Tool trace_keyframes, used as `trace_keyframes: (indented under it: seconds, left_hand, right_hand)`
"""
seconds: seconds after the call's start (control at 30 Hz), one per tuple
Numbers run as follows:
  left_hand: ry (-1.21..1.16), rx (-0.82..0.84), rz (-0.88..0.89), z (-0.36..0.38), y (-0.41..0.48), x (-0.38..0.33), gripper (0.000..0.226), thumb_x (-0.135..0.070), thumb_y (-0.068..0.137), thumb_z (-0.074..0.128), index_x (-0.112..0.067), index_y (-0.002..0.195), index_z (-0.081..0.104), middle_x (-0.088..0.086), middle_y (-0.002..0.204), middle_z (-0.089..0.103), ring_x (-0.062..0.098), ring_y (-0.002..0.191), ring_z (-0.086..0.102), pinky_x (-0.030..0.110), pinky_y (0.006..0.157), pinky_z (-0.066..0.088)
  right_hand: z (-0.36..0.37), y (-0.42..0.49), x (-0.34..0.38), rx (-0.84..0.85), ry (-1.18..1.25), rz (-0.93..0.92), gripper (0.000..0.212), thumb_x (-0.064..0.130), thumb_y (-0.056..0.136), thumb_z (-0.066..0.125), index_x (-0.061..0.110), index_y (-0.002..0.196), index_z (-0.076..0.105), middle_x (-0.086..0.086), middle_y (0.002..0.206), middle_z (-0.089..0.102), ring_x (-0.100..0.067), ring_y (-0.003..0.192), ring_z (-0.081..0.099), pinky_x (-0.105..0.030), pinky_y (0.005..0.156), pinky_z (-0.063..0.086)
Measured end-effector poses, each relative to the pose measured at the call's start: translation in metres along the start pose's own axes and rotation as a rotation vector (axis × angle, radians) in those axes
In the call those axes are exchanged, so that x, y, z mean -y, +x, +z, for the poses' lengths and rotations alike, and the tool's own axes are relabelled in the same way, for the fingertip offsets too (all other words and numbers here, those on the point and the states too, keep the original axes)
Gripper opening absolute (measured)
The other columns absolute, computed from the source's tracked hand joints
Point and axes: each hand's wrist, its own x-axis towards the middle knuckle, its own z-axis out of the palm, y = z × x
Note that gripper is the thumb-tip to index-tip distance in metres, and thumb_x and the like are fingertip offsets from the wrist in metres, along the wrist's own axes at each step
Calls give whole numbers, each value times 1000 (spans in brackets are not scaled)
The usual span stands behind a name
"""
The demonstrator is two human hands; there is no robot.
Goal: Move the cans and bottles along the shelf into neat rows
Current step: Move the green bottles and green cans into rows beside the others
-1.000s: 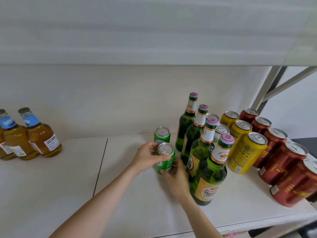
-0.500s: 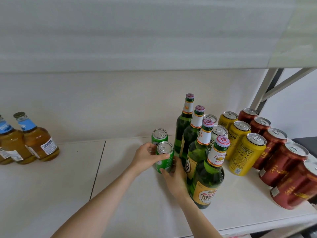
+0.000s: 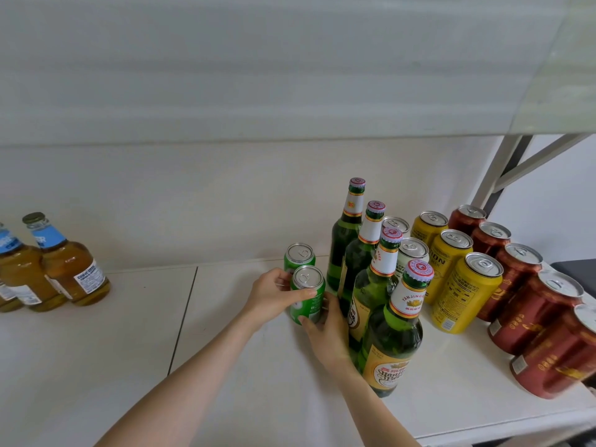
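Observation:
Two green cans stand one behind the other on the white shelf [image 3: 225,366]. My left hand [image 3: 272,296] grips the front green can [image 3: 308,293] from the left, thumb across its side. My right hand [image 3: 327,335] holds the same can from the front right, fingers curled under its base. The rear green can [image 3: 298,257] stands just behind, partly hidden. To the right runs a row of several green glass bottles [image 3: 395,327], then pale cans [image 3: 412,253], yellow cans [image 3: 466,291] and red cans [image 3: 532,312].
Two amber bottles with blue neck labels [image 3: 66,266] stand at the far left of the shelf. A grey upper shelf [image 3: 258,75] hangs overhead. A metal frame brace [image 3: 503,169] rises at the right. The shelf's front edge runs along the lower right.
Both hands stay on the front green can, which has hardly moved. The view has shifted slightly, with everything a little further left and lower.

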Motion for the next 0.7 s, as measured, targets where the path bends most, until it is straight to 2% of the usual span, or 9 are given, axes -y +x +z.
trace_keyframes:
  seconds: [0.17,0.3,0.4,0.53,0.63,0.7]
  left_hand:
    - [25,9,9,-1,-2,-2,54,-36,51,95,-16,93,67,-5,87,73,2,74,70,14,59,51]
    - [34,54,5,-4,-3,-6,54,-34,56,95,-15,98,67,-2,94,74,10,87,71,26,75,58]
    - [20,94,9,-8,-7,-7,48,-32,62,92,-15,99,68,-2,94,75,11,88,72,24,74,57]
    - [70,100,35,-22,-19,-1,32,-36,75,83,-17,98,72,-2,94,75,10,89,70,15,68,49]
    - [171,46,97,-37,-31,6,18,-34,86,74,-18,96,74,-4,98,74,12,96,68,25,86,52]
    - [345,0,165,-48,-42,13,20,-32,92,66,-19,104,71,-1,109,70,17,106,64,32,95,48]
  right_hand:
    - [-1,-1,3,9,3,12,57,24,79,76,35,125,44,7,123,61,-14,117,57,-42,101,49]
    - [-3,-4,7,11,-9,28,55,23,79,77,34,122,45,7,119,63,-13,112,60,-41,97,51]
    - [-6,-9,11,3,-33,33,51,24,79,76,32,120,46,6,117,64,-14,110,61,-40,96,52]
    - [-11,-24,16,-16,-148,-6,58,27,84,72,18,134,44,-2,133,56,-21,125,51,-43,105,43]
    - [-15,-40,19,-23,-249,-20,66,23,87,67,13,145,36,-6,147,44,-23,138,38,-37,115,31]
    - [-17,-52,20,-9,-330,-37,67,22,89,64,10,147,33,-10,149,42,-26,138,37,-31,111,31]
